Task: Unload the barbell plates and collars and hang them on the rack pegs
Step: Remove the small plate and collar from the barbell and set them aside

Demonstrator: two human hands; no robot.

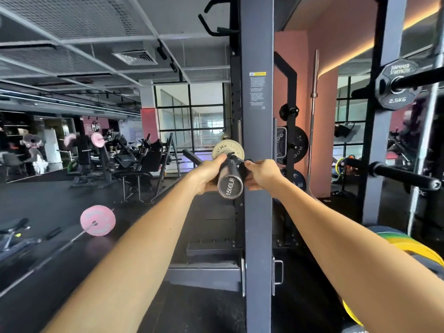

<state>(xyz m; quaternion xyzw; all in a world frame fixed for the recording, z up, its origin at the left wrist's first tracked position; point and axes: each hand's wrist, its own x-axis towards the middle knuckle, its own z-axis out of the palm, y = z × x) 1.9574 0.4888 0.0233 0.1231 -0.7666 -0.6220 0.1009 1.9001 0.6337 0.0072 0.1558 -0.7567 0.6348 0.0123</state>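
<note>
Black collar [234,164] clamped on steel barbell sleeve [230,182] at frame centre, just outboard of the tan plate [228,150]; left hand [207,175] curled under the sleeve, right hand [260,174] pinching the collar's lever side. Probably light, rigid, stiff to release; best squeezed at the lever. Plate likely dense yet small, best gripped by the rim.

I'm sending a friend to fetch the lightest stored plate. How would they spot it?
Find the grey rack upright at the far right. High on it, a black peg carries one small black plate. It alone reads 2.5KG in white, and it hangs higher than the other stored plates.
</note>
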